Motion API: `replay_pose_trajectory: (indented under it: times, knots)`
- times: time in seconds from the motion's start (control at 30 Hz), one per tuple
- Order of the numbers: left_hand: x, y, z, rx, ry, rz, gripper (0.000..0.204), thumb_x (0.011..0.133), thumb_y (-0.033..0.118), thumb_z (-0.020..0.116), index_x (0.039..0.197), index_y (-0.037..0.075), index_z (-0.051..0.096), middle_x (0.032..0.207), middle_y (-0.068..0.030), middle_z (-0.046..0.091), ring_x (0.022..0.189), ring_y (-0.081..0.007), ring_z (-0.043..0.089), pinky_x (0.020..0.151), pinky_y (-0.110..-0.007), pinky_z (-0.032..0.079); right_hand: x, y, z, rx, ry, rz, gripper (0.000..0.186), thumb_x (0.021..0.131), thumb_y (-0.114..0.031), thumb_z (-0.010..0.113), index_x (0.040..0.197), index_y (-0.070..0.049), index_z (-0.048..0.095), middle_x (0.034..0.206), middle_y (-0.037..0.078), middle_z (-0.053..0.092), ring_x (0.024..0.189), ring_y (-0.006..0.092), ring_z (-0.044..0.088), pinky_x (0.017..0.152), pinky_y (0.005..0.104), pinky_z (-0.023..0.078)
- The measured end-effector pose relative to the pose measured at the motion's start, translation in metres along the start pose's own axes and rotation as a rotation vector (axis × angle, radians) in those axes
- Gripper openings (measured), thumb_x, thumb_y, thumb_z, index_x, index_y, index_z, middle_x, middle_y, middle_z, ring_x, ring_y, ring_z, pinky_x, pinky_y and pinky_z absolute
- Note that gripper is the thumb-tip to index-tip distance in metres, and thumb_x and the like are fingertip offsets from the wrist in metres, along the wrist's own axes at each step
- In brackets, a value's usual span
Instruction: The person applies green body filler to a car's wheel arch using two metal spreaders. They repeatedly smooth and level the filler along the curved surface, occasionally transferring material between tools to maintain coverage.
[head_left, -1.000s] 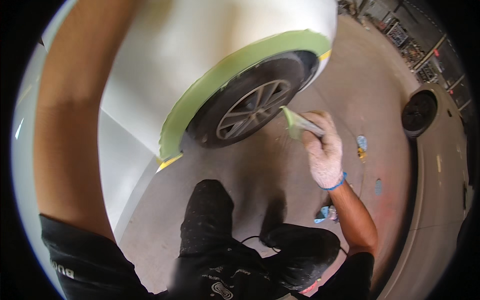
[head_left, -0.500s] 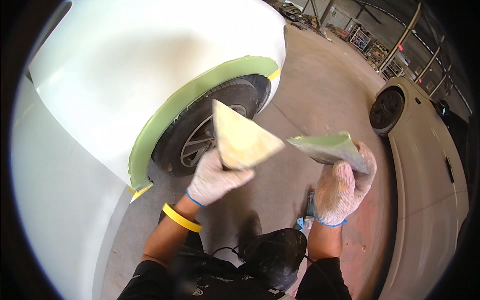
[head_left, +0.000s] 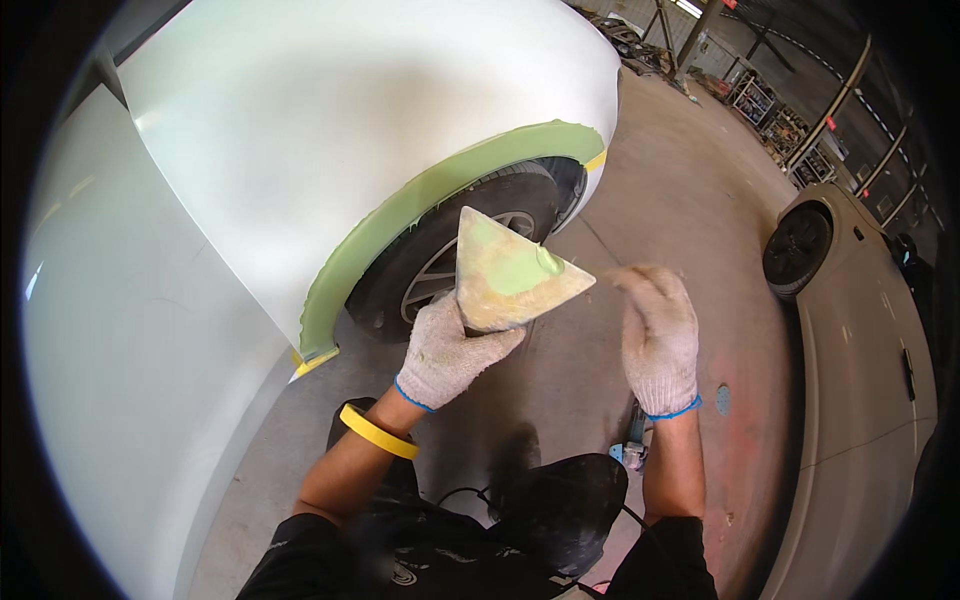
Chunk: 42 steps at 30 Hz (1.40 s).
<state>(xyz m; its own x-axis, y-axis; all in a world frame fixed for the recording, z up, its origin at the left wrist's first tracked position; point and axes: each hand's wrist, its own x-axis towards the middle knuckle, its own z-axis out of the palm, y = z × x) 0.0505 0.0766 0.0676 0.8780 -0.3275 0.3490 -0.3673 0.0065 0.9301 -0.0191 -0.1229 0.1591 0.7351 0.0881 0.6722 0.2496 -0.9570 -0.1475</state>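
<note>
- Green putty (head_left: 517,270) lies smeared over a wedge-shaped board (head_left: 505,275), with a thicker blob near its right edge.
- The left hand (head_left: 448,350), in a knitted white glove, grips the board from below, fingers curled about its lower corner; a ring of yellow tape (head_left: 377,431) sits on that forearm like a bracelet.
- The right hand (head_left: 658,335), gloved the same, is raised just beside the board's right tip, fingers bent inward; its fingertips are blurred, so I cannot tell whether it pinches a spreader or is closed on nothing.
- Behind the hands stands a white car's fender (head_left: 330,150), its wheel arch (head_left: 440,195) coated in the same green filler, with the tyre (head_left: 450,270) under it.
- A strip of yellow masking tape shows at each end of the arch.
- A small blue-and-grey object (head_left: 630,452) lies on the concrete floor (head_left: 690,190) near the knees; a second car (head_left: 850,330) stands well apart on the right.
- Risks, as I judge them:
  - the board is tilted, so the soft blob could slide off its edge onto the floor or the trousers;
  - a loose grip at one corner could let the board twist and drop;
  - putty left on the board too long may stiffen and drag when spread;
  - a smeared glove could mark clean white paint if it brushes the fender.
</note>
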Motion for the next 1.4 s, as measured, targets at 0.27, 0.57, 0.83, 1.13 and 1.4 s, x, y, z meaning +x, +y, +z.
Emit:
replay_pose_trajectory:
  times: [0.27,0.57,0.83,1.13,1.4]
  knots:
    - [-0.011,0.001,-0.004,-0.027,-0.052,-0.026,0.026,0.081,0.014,0.067,0.105,0.004,0.064,0.093,-0.0135,0.067,0.083,-0.0266,0.064,0.074,-0.032,0.050,-0.002,-0.022,0.021,-0.037,0.119,-0.383,0.043,0.065,-0.002,0.064,0.106,-0.011,0.068,0.106,0.003,0.061,0.095,0.0252,0.053,0.085,0.0376,0.044]
    - [-0.013,0.010,-0.038,0.128,0.242,0.036,0.024,0.081,0.010,0.069,0.101,0.000,0.062,0.087,-0.0064,0.067,0.075,-0.0088,0.058,0.068,-0.026,0.047,-0.024,0.002,0.029,0.411,0.063,0.072,0.034,0.082,-0.005,0.053,0.115,-0.003,0.061,0.106,0.012,0.061,0.096,0.0259,0.058,0.086,0.0340,0.046]
    - [0.006,0.046,-0.150,0.528,0.530,0.132,0.024,0.081,0.009,0.070,0.099,0.000,0.058,0.074,-0.0038,0.060,0.060,-0.0076,0.051,0.054,-0.024,0.041,-0.019,0.108,0.076,1.662,0.438,0.835,0.037,0.078,0.002,0.056,0.115,0.005,0.058,0.097,0.009,0.063,0.085,0.0187,0.062,0.077,0.0295,0.052]
    - [0.009,0.090,-0.227,0.764,0.601,-0.079,0.025,0.081,0.008,0.070,0.098,0.001,0.054,0.065,-0.0016,0.055,0.047,-0.0064,0.045,0.039,-0.022,0.035,0.040,0.153,0.141,1.659,0.564,0.945,0.039,0.077,0.000,0.052,0.115,0.003,0.060,0.088,0.009,0.062,0.070,0.0170,0.060,0.062,0.0312,0.053]
    - [0.011,0.094,-0.228,0.769,0.575,-0.136,0.025,0.081,0.007,0.066,0.102,0.000,0.054,0.063,-0.0034,0.056,0.042,-0.0093,0.047,0.033,-0.022,0.034,0.111,0.204,0.199,1.525,0.450,1.034,0.039,0.077,0.001,0.050,0.116,0.001,0.058,0.092,0.010,0.061,0.076,0.0225,0.061,0.067,0.0378,0.053]
